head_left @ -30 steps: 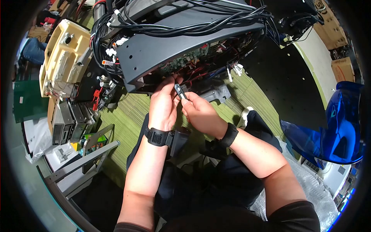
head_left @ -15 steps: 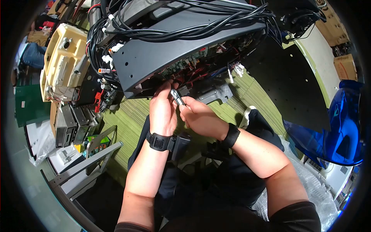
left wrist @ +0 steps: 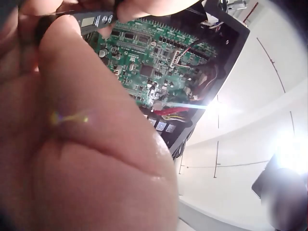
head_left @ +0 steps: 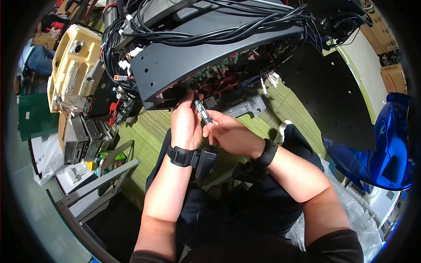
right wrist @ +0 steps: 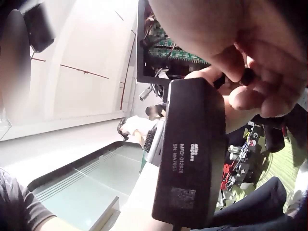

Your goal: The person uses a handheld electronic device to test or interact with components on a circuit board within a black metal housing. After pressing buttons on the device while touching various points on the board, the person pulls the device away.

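Both hands hold a slim dark pen-like device [head_left: 203,112] with a pale window on its face, just below the opening of a black housing [head_left: 184,61]. My left hand [head_left: 185,125] pinches its upper end; in the left wrist view the thumb [left wrist: 62,33] presses on the device [left wrist: 90,22]. From the other side, my right hand [head_left: 234,135] grips the lower end between thumb and fingers. Inside the housing sits a green circuit board [left wrist: 144,67] with red and black wires. What the device's far tip touches is hidden behind the fingers.
Bundled black cables [head_left: 210,37] hang over the housing, with white connectors [head_left: 272,79] dangling at its right. A cream shell [head_left: 74,65] and metal boxes [head_left: 73,138] stand at left. A black panel [head_left: 333,96] and blue translucent cover [head_left: 388,144] are at right.
The device has tilted and turned slightly between the fingers, showing more of its pale-windowed face. Both hands keep their hold, nearly in the same spot. The head view has shifted a little.
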`<state>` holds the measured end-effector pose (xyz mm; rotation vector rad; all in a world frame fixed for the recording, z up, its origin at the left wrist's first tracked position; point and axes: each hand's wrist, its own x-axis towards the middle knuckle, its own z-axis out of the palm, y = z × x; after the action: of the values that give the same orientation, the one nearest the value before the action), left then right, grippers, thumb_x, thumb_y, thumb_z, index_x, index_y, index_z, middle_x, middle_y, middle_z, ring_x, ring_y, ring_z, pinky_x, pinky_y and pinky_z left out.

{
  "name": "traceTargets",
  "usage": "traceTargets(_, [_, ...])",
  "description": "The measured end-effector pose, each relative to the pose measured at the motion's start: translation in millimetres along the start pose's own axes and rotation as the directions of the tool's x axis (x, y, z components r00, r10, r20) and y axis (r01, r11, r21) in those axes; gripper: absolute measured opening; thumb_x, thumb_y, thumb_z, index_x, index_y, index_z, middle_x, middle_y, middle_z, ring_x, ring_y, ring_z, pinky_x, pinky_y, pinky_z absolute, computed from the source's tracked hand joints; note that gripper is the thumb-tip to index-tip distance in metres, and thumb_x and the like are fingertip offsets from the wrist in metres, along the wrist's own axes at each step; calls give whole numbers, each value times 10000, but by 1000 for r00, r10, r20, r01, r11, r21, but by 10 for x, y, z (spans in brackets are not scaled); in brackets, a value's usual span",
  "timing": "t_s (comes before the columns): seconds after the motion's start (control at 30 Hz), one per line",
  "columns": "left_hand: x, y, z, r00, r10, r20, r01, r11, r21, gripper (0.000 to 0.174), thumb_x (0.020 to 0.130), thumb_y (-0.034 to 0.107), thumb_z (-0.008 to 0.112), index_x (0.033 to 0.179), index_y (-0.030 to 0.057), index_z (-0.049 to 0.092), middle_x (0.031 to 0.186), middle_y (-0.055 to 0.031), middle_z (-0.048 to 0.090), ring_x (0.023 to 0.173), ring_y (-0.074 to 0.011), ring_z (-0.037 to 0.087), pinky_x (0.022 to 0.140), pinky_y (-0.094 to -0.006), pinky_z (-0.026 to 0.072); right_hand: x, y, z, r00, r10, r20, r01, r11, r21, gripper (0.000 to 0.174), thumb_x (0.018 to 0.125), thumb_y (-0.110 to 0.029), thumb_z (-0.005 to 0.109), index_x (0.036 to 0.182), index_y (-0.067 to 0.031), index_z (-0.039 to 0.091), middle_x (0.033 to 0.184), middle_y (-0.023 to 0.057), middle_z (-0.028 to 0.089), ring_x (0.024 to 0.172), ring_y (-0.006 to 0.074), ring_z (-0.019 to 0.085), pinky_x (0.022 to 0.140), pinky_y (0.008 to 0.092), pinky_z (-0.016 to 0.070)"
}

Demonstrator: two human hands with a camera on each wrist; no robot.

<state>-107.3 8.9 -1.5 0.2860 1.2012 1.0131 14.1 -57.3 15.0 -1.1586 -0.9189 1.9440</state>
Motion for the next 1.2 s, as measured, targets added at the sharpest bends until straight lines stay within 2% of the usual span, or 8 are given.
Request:
traceTargets(0.33, [31,-21,-2,1000,17,-7,-17,1000,-4,155,915,167,554,969,22,569,897,-61,587,704,-101,523,563,-230,415,-36,26,7,1000,-21,19,20,998,64,432,891,-2,315,1315,-46,389,839,-28,523,703,54,490,664,209,420])
traceTargets(0.4, [40,-27,-19,1000,21,22,-22,1000,20,180,915,216,553,977,48,564,868,-61,578,764,-156,511,737,-286,420,-44,36,22,1000,-29,-5,29,999,39,424,891,-3,319,1305,-46,398,829,-31,520,706,50,489,658,207,418])
traceTargets(0.63, [29,-28,-25,1000,13,6,-13,999,47,180,925,220,534,988,54,563,870,-59,586,763,-151,518,714,-282,439,-34,36,35,998,-57,-39,58,998,17,390,893,-14,327,1272,-34,417,818,-29,522,692,48,487,635,205,417])
traceTargets(0.7, [3,-42,-28,1000,-5,20,5,1000,-2,221,925,213,543,1023,15,558,917,-67,599,733,-111,537,571,-236,436,-4,50,6,1000,-31,-1,31,994,109,369,904,-27,331,1262,-25,418,812,-28,517,664,50,483,614,206,416])
traceTargets(0.83, [-71,-79,3,998,-26,64,27,1000,-7,304,955,261,479,1092,0,552,979,-89,617,775,-116,537,657,-251,456,47,97,-16,1000,-25,-17,26,997,67,355,910,-31,325,1252,-23,420,798,-28,507,641,49,477,595,199,409])
traceTargets(0.93, [-118,-68,22,996,-4,87,2,1000,27,292,957,254,476,1080,2,556,942,-74,611,782,-119,534,688,-251,456,78,197,-5,997,-73,29,65,971,229,339,923,-39,323,1247,-26,422,785,-28,501,639,44,469,583,191,402])
traceTargets(1.0, [-90,-81,-16,995,-12,96,11,1000,14,277,959,246,474,1068,8,564,902,-57,600,779,-120,534,688,-248,454,73,181,34,998,-39,-43,44,989,140,334,934,-51,329,1254,-26,418,772,-29,495,632,41,458,573,185,395])
traceTargets(1.2, [-69,-122,0,998,32,53,-31,999,-5,244,953,231,486,1010,18,590,833,-46,592,742,-113,535,665,-232,451,6,101,49,995,-51,-91,57,996,71,332,940,-82,338,1254,-19,427,765,-27,500,618,39,434,558,202,396])
